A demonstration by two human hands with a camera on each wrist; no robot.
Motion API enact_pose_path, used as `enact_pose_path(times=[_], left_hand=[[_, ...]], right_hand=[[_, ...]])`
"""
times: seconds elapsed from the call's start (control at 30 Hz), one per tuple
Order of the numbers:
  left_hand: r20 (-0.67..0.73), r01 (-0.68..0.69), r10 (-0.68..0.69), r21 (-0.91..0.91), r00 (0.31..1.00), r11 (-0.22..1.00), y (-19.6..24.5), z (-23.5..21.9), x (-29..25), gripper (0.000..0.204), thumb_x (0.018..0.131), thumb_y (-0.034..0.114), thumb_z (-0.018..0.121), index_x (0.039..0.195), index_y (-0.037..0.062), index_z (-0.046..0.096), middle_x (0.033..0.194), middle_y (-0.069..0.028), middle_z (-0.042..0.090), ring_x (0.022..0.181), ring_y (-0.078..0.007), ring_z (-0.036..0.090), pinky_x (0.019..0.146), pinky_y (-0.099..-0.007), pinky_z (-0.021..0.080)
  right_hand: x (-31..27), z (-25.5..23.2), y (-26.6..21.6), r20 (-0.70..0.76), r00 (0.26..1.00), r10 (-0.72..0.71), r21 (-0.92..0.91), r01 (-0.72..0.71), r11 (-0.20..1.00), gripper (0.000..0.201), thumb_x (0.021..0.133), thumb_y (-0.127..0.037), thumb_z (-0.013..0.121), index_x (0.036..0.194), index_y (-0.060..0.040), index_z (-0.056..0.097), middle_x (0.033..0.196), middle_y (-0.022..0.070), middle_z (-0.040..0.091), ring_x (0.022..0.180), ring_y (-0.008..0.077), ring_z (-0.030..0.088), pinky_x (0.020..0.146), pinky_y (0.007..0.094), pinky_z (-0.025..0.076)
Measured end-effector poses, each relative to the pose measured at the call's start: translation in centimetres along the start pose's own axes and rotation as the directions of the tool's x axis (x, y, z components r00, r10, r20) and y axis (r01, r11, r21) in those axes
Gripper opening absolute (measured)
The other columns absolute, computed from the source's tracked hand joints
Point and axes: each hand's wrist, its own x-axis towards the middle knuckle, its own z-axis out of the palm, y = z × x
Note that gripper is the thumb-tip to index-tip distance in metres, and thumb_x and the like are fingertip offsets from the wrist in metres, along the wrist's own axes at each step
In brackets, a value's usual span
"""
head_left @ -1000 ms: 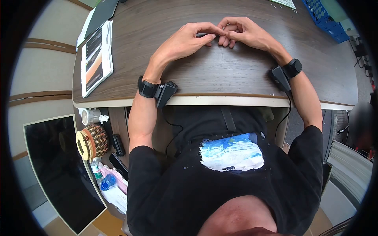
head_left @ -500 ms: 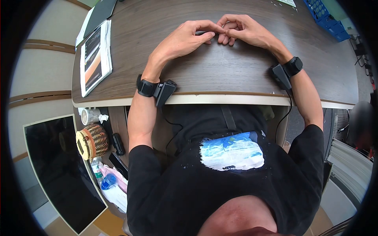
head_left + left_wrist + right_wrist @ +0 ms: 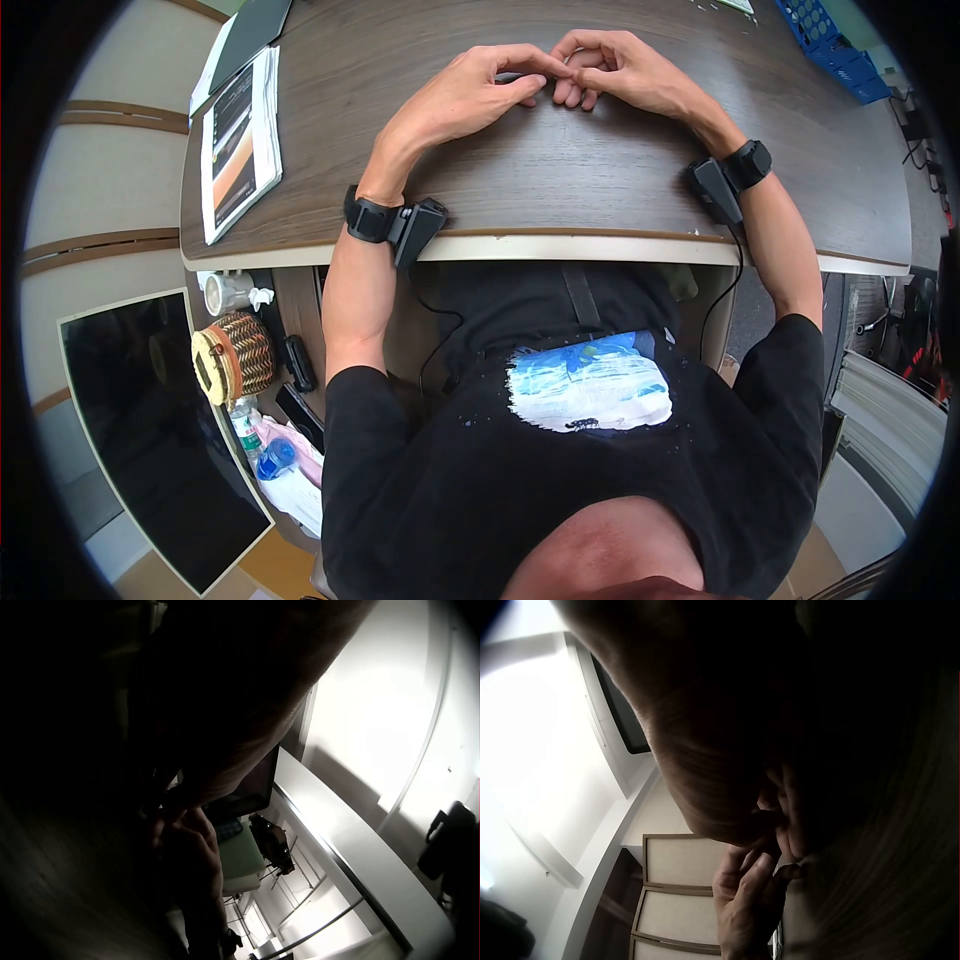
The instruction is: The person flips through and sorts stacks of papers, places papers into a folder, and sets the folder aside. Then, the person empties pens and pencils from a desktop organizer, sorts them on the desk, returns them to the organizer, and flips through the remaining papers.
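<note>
In the head view, both hands meet over the brown wooden desk [image 3: 560, 190], toward the upper middle. My left hand [image 3: 455, 98] lies with its fingers stretched loosely toward the right, index fingertip at the other hand's thumb tip. My right hand [image 3: 640, 82] has its fingers loosely curled, with the thumb reaching toward the left hand's fingertips. No object shows between them. The left wrist view is dark and has the right hand [image 3: 191, 851] beyond the left. In the right wrist view the left hand [image 3: 746, 904] shows below the right, fingertips meeting.
A printed magazine [image 3: 240, 150] and a dark folder [image 3: 250, 40] lie at the desk's left. A blue plastic basket [image 3: 835, 55] stands at the far right. Left of the person are a monitor [image 3: 150, 440], a woven drum-shaped container [image 3: 235, 358] and a mug [image 3: 228, 292].
Both hands keep nearly the same pose, fingertips together. In the head view the desk and hands have slid slightly upward, and the white keyboard corner at the top has moved mostly out of view.
</note>
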Motion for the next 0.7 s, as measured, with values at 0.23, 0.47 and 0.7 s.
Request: enact_pose_path(times=[0.23, 0.47, 0.7], left_hand=[[-0.009, 0.005, -0.005, 0.002, 1.0, 1.0, -0.09, 0.09, 0.03, 0.032, 0.112, 0.021, 0.064, 0.138, 0.0067, 0.074, 0.129, -0.0082, 0.074, 0.119, -0.0203, 0.069, 0.103, -0.0366, 0.061], [-0.006, 0.004, -0.004, -0.003, 1.0, 1.0, -0.27, 0.08, 0.11, 0.031, 0.112, 0.021, 0.064, 0.137, 0.0072, 0.075, 0.129, -0.0081, 0.074, 0.118, -0.0203, 0.07, 0.103, -0.0367, 0.061], [-0.003, 0.008, -0.008, 0.009, 1.0, 1.0, 0.06, 0.04, 0.01, 0.031, 0.112, 0.021, 0.063, 0.138, 0.0068, 0.074, 0.129, -0.0082, 0.074, 0.119, -0.0205, 0.07, 0.103, -0.0368, 0.061]], right_hand=[[0.04, -0.02, 0.19, -0.001, 1.0, -0.001, 0.004, 0.001, 1.0, 0.027, 0.107, -0.011, 0.055, 0.127, 0.0019, 0.068, 0.103, 0.0134, 0.08, 0.094, 0.0161, 0.076, 0.086, 0.0299, 0.062], [0.0, -0.04, 0.19, -0.001, 1.0, -0.005, 0.006, 0.005, 1.0, 0.027, 0.108, -0.013, 0.056, 0.127, 0.0017, 0.068, 0.103, 0.0134, 0.08, 0.094, 0.0162, 0.076, 0.085, 0.03, 0.063], [0.05, -0.02, 0.25, -0.006, 1.0, -0.001, -0.005, 0.001, 1.0, 0.027, 0.108, -0.012, 0.055, 0.127, 0.0021, 0.068, 0.103, 0.0134, 0.08, 0.094, 0.0159, 0.076, 0.085, 0.03, 0.063]])
